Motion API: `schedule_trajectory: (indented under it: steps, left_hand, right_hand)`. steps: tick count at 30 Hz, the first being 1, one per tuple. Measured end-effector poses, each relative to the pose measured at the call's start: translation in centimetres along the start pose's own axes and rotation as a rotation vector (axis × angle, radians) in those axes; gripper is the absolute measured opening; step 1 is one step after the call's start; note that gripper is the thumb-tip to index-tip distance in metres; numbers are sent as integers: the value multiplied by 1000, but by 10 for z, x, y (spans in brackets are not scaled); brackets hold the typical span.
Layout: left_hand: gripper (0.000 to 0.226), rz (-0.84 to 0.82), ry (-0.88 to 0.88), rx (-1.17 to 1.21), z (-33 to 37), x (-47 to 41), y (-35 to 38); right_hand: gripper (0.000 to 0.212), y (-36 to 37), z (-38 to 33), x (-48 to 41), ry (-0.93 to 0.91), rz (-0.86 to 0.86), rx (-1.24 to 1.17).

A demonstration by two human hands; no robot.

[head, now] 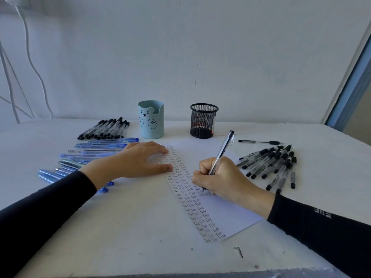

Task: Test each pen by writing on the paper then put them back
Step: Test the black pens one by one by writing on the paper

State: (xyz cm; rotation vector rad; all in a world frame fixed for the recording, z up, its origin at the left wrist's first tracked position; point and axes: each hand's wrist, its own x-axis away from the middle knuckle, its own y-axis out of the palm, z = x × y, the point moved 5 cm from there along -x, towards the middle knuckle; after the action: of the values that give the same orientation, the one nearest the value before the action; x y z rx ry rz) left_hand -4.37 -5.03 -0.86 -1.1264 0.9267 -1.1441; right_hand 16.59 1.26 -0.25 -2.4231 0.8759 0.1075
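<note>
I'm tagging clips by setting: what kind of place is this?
Likely a home or office desk: a white table against a plain wall, a bear-faced pen cup and a black mesh cup, and piles of pens beside a sheet of paper.

Black, close-fitting long sleeves end at my wrists, leaving my left hand (138, 161) and right hand (222, 177) bare. The right sleeve (321, 233), right of the paper (224, 215), bears small white block lettering (322, 213); the left sleeve (50, 199), left of the paper, is plain black.
</note>
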Motion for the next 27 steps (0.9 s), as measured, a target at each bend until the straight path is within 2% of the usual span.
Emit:
schedule_trajectory:
  steps: [14,18,27]
  left_hand:
    - [103,2,2,-14,-1,-2,2]
    - [110,5,1,-13,-1,-2,1]
    - [104,4,7,-4,-3,-3,2]
  right_hand:
    - [53,-2,1,-1,-4,14,4]
    - [55,-2,2,-2,-6,19,17]
    - [53,-4,4,-4,-42,48,15]
